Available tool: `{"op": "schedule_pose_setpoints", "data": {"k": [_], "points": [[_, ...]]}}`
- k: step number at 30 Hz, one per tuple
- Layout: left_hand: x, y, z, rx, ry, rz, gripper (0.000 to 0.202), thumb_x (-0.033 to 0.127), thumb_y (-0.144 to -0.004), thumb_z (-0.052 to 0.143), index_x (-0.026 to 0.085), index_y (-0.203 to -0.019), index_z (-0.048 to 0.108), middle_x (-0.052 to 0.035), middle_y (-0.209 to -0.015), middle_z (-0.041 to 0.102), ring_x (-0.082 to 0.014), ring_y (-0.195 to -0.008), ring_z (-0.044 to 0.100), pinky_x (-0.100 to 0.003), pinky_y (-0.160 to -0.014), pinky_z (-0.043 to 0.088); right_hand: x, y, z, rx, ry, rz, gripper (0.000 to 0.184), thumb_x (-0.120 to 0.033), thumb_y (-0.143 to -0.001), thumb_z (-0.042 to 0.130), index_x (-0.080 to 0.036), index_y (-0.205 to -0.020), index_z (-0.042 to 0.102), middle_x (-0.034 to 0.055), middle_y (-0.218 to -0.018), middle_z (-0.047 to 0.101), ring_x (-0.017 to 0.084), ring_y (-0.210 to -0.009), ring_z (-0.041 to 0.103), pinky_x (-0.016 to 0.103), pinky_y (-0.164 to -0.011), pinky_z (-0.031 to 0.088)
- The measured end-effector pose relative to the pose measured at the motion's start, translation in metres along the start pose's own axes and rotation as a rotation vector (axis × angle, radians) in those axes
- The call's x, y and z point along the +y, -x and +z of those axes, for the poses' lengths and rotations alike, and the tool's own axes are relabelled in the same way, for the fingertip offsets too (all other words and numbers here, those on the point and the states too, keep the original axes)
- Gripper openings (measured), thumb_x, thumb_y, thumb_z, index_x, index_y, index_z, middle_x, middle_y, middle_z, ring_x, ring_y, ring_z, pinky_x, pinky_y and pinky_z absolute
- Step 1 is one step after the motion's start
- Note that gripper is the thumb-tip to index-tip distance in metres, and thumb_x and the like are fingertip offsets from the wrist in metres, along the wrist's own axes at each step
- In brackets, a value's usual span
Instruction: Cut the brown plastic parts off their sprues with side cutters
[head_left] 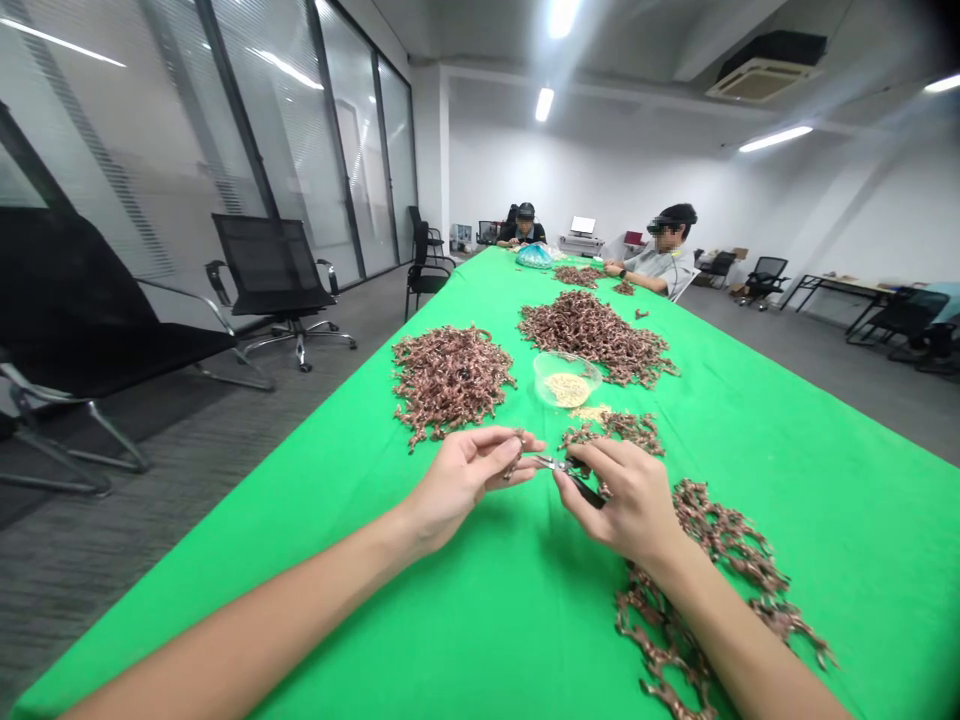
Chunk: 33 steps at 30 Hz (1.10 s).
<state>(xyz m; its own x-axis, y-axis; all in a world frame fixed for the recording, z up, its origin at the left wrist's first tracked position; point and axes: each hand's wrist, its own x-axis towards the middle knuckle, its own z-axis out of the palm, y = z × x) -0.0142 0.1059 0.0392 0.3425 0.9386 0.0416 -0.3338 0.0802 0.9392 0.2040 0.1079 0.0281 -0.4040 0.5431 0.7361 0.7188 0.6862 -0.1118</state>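
Observation:
Between the thumb and fingers of my left hand (469, 470) is a small copper-brown figure-like piece (513, 462), partly covered by the fingers. My right hand (626, 490) is wrapped round the dark handles of a pair of pliers or cutters (556, 465). The metal jaws point left, close to the left fingertips; I cannot tell whether they touch the piece. Just beyond my right hand lies a small heap of similar brown pieces (634, 430). More pieces, some joined in strips (724, 530), spread under and beside my right forearm.
A clear plastic bowl (568, 380) holds small pale bits, with more pale bits (591, 412) spilled beside it. Large brown heaps stand at left (450, 380) and behind the bowl (592, 335). Two people sit at the far end near a blue bag (534, 257). Chairs (274, 270) line the left.

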Motion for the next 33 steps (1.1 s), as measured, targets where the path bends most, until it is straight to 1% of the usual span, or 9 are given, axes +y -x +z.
{"op": "schedule_pose_setpoints", "data": {"k": [4,10,13,21,28,33], "points": [[-0.0009,0.0030,0.0030,-0.010,0.019,-0.043,0.029,0.034,-0.087,0.072,0.012,-0.107,0.071,-0.0121,-0.111,0.074,-0.0234,-0.102,0.072,-0.028,-0.086,0.056,0.0005,-0.0004,-0.0010,0.071,0.019,-0.002,0.023,-0.036,-0.091,0.062,-0.016,-0.098,0.070,0.0068,-0.083,0.069,0.020,-0.072,0.064,0.031,-0.068,0.046],[-0.0009,0.0046,0.0049,-0.001,0.037,-0.079,0.033,0.035,-0.084,0.075,0.012,-0.107,0.071,-0.0135,-0.110,0.074,-0.0253,-0.102,0.072,-0.028,-0.081,0.057,0.0003,-0.0005,-0.0011,0.080,0.034,-0.024,0.024,-0.037,-0.091,0.063,-0.016,-0.098,0.071,0.0077,-0.085,0.070,0.020,-0.072,0.065,0.032,-0.068,0.047],[0.0003,0.0047,0.0048,-0.001,0.023,-0.074,0.033,0.036,-0.084,0.074,0.011,-0.106,0.071,-0.0138,-0.106,0.075,-0.0257,-0.101,0.072,-0.029,-0.080,0.056,0.0000,-0.0003,-0.0010,0.076,0.039,-0.025,0.023,-0.036,-0.090,0.065,-0.015,-0.098,0.071,0.0077,-0.085,0.070,0.021,-0.073,0.065,0.032,-0.068,0.047],[-0.0010,0.0042,0.0038,-0.002,0.032,-0.078,0.029,0.034,-0.084,0.075,0.012,-0.103,0.073,-0.0126,-0.103,0.077,-0.0238,-0.100,0.073,-0.027,-0.080,0.054,0.0001,-0.0002,-0.0016,0.072,0.059,-0.036,0.025,-0.038,-0.091,0.064,-0.016,-0.098,0.071,0.0075,-0.087,0.071,0.020,-0.074,0.065,0.032,-0.069,0.046],[-0.0012,0.0047,0.0038,-0.016,0.021,-0.094,0.032,0.036,-0.085,0.073,0.010,-0.103,0.074,-0.0158,-0.104,0.076,-0.0247,-0.103,0.072,-0.028,-0.083,0.054,-0.0004,-0.0003,-0.0022,0.068,0.072,-0.056,0.024,-0.037,-0.091,0.064,-0.016,-0.098,0.071,0.0077,-0.086,0.071,0.020,-0.073,0.065,0.032,-0.068,0.047],[-0.0024,0.0042,0.0026,-0.018,0.006,-0.103,0.035,0.039,-0.083,0.074,0.010,-0.103,0.075,-0.0167,-0.106,0.076,-0.0263,-0.104,0.071,-0.032,-0.086,0.054,0.0002,-0.0005,-0.0025,0.050,0.084,-0.069,0.024,-0.037,-0.092,0.062,-0.016,-0.097,0.071,0.0077,-0.085,0.071,0.020,-0.073,0.065,0.032,-0.068,0.046]]}}
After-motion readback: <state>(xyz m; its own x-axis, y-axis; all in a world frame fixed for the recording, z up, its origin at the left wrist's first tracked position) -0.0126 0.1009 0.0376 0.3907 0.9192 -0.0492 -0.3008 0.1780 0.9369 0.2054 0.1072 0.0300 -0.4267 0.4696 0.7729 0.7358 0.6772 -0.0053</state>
